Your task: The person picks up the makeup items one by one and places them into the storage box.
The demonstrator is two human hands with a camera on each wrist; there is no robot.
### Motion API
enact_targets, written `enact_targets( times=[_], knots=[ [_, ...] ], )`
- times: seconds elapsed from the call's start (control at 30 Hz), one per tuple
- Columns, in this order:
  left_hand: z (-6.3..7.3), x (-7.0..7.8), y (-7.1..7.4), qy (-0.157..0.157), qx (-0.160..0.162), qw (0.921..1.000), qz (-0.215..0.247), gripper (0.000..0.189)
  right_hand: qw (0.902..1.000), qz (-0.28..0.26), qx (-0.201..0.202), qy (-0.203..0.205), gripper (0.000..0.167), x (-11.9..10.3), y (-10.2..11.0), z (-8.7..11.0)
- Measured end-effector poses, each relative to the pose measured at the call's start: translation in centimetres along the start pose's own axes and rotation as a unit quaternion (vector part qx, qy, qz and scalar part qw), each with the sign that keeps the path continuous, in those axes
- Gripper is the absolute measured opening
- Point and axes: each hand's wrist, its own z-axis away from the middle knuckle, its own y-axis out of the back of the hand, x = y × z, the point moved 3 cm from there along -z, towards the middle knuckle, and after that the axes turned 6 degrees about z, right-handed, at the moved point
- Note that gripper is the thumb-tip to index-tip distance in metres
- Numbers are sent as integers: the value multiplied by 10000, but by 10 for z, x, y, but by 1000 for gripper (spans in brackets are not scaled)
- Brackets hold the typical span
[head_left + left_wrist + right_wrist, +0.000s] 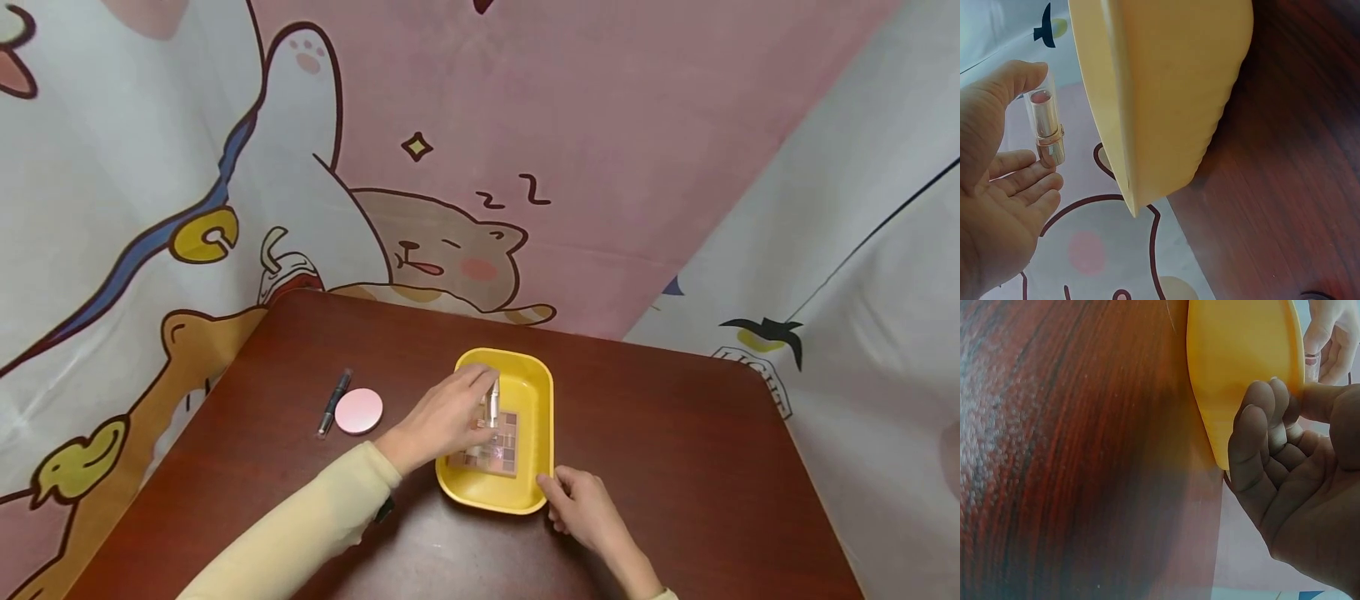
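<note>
Between thumb and fingertips my left hand (450, 414) pinches a lipstick (492, 403) above the yellow tray (540, 400). The left wrist view shows this lipstick (1045, 122) with a clear cap and a shiny gold-toned body, held by its two ends. Inside the tray lies an eyeshadow palette (504, 446) with several pans, partly hidden under the left hand. My right hand (588, 506) grips the tray's near right corner, thumb on the rim and fingers curled against the outer wall (1235, 356).
To the left of the tray, a round pink compact (359, 411) lies on the dark red-brown table (660, 425). A black pen-like stick (334, 403) with clear ends lies beside it. Cartoon-printed curtains (585, 167) hang around the table's back and sides.
</note>
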Motion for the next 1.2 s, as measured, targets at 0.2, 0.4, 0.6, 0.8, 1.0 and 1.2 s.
enact_targets(
  times=[0.2, 0.4, 0.6, 0.8, 1.0, 1.2],
  knots=[
    [-7, 5, -4, 40, -122, 9999, -20, 81, 10000, -27, 23, 34, 38, -1, 1, -1],
    [-11, 9, -9, -7, -292, 9995, -111, 77, 10000, -28, -24, 26, 39, 0, 0, 0],
    [-18, 11, -14, -36, -457, 9988, -193, 77, 10000, -37, 8, 64, 39, 1, 0, -1],
    [-27, 17, -19, -109, -648, 9973, -318, 77, 9999, -78, 31, 72, 39, 3, 0, -1],
    [-35, 24, -22, -233, -804, 9952, -502, 75, 9999, -101, -5, 96, 38, 4, 0, 0],
    [-40, 29, -23, -387, -865, 9932, -674, 69, 9999, -99, -59, 102, 38, 3, 0, 0]
  ],
)
